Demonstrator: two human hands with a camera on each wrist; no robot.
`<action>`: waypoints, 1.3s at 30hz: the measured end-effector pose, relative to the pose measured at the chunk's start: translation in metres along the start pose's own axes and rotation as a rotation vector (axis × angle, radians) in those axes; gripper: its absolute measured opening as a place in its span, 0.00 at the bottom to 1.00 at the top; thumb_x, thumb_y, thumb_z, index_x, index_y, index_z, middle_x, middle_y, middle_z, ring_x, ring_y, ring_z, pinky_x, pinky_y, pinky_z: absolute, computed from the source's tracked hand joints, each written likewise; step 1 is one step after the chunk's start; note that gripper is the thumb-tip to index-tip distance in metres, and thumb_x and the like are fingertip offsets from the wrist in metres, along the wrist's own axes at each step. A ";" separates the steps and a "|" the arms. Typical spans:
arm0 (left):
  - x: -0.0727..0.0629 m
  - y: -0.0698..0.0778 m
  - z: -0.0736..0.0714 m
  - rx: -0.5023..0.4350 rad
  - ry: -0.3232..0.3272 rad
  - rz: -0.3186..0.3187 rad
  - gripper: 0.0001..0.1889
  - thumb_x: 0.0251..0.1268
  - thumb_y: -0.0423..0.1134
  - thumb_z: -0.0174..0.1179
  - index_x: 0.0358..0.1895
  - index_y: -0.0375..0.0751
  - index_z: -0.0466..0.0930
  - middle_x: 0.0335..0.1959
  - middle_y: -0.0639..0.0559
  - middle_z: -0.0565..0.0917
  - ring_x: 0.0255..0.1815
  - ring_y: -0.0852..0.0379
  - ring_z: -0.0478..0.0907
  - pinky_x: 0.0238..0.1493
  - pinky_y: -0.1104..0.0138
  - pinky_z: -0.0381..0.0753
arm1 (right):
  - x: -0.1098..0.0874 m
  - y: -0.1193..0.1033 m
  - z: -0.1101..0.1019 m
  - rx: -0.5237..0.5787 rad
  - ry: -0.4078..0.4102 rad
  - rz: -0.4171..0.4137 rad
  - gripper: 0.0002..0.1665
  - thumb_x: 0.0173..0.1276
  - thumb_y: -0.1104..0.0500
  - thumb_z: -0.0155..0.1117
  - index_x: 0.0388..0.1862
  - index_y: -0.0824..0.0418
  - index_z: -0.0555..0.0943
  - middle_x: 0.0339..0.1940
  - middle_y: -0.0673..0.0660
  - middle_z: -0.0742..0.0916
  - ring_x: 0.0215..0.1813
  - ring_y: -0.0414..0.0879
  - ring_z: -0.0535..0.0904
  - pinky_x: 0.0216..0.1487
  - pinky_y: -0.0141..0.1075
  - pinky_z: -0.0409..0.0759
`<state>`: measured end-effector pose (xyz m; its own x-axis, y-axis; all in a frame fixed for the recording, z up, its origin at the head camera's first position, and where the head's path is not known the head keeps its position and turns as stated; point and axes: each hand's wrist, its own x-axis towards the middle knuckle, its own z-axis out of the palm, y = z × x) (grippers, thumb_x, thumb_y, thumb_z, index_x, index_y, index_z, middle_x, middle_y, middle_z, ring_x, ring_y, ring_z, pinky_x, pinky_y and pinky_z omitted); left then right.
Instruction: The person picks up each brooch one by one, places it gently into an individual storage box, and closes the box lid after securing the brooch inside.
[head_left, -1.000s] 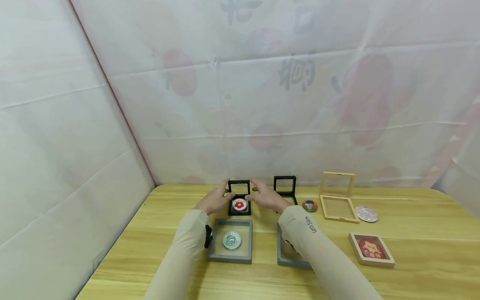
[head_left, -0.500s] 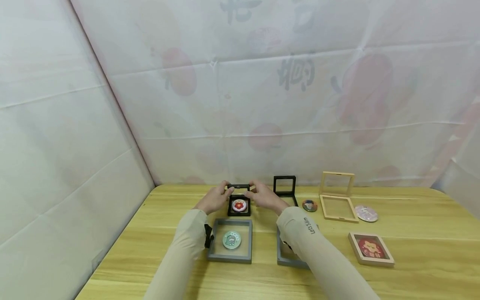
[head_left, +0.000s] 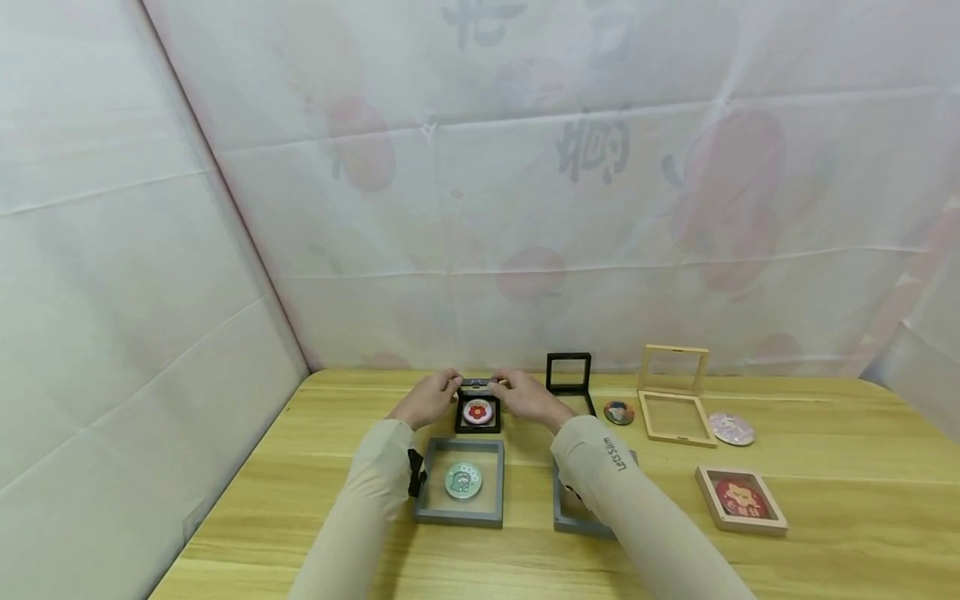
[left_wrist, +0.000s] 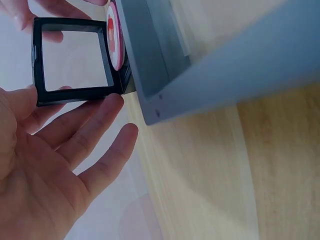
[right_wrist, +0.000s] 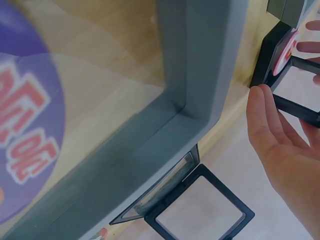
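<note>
A small black hinged display frame [head_left: 478,429] lies at the back of the table, a round badge with a red flower [head_left: 477,411] in its lower half. My left hand [head_left: 427,398] pinches the left side of the raised lid [left_wrist: 75,94], thumb near the outer corner. On the opposite side, my right hand [head_left: 531,398] holds the lid between thumb and fingers. The lid leans forward over the badge, partly lowered. In the left wrist view the badge [left_wrist: 115,37] shows edge-on beside the lid's hinge.
Nearer me are a grey frame [head_left: 459,523] with a green badge [head_left: 463,481] and another grey frame [head_left: 585,527], partly under my right sleeve. To the right stand an open black frame [head_left: 570,388], an open wooden frame [head_left: 678,440], loose badges [head_left: 619,412] and a closed beige frame [head_left: 750,527].
Both hands have brought the black frame's lid from upright to tilted forward and down toward the badge. Their fingers have drawn in along its sides. The other frames and badges stay put.
</note>
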<state>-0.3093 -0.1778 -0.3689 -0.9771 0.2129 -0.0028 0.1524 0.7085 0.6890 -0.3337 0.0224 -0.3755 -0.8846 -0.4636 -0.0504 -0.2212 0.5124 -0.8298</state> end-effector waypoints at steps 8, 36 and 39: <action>-0.002 -0.006 0.000 -0.036 -0.021 -0.033 0.20 0.86 0.40 0.41 0.66 0.30 0.73 0.60 0.32 0.79 0.53 0.38 0.82 0.53 0.47 0.79 | 0.005 0.003 0.010 -0.072 0.061 -0.009 0.25 0.84 0.54 0.46 0.66 0.71 0.76 0.56 0.67 0.83 0.57 0.60 0.79 0.59 0.53 0.76; -0.003 -0.009 -0.012 0.050 -0.209 -0.026 0.21 0.85 0.46 0.41 0.67 0.36 0.72 0.66 0.35 0.75 0.71 0.35 0.67 0.67 0.43 0.68 | 0.003 0.007 0.000 -0.188 -0.079 -0.038 0.27 0.84 0.51 0.46 0.64 0.73 0.77 0.59 0.65 0.82 0.62 0.58 0.77 0.64 0.53 0.74; -0.002 -0.009 -0.014 0.045 -0.231 -0.051 0.20 0.85 0.49 0.42 0.65 0.41 0.73 0.67 0.36 0.74 0.71 0.35 0.68 0.66 0.43 0.69 | 0.002 0.009 -0.001 -0.190 -0.084 -0.041 0.27 0.85 0.51 0.46 0.64 0.72 0.77 0.60 0.65 0.82 0.64 0.59 0.76 0.65 0.53 0.73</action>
<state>-0.3107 -0.1940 -0.3656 -0.9246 0.3208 -0.2055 0.1158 0.7504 0.6507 -0.3379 0.0264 -0.3828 -0.8377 -0.5415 -0.0711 -0.3372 0.6152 -0.7127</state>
